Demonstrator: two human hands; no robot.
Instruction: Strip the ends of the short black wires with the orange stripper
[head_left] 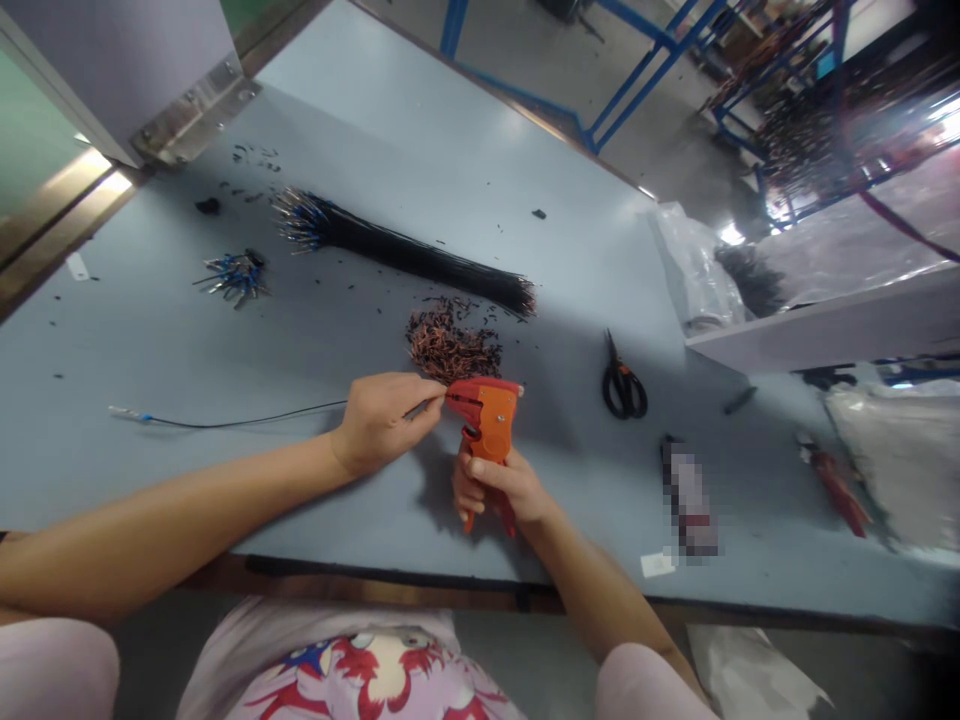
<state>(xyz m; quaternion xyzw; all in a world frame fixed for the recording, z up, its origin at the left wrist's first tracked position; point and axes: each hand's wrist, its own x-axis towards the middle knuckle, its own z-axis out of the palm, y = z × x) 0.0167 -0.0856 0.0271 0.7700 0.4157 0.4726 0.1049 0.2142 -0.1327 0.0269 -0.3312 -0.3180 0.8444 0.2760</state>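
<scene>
Left hand (pixel 386 420) pinches wire (pixel 225 425), tail toward nine o'clock; right hand (pixel 519 485) grips stripper (pixel 495 425), head at twelve.

Over the counter (pixel 262 355), the right hand (pixel 519 485) grips an orange-and-red stripper (pixel 495 425); the left hand (pixel 382 415) pinches a black wire (pixel 285 414) at the stripper's nose. Copper-coloured scraps (pixel 450 345) lie just beyond the stripper, a bundle of black wires (pixel 427 262) farther beyond it, scissors (pixel 622 388) to its right.

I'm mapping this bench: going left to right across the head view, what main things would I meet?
Small blue-and-silver cluster, left hand, red-and-orange hand tool, black-handled scissors, pixelated object, red-handled tool.
</scene>
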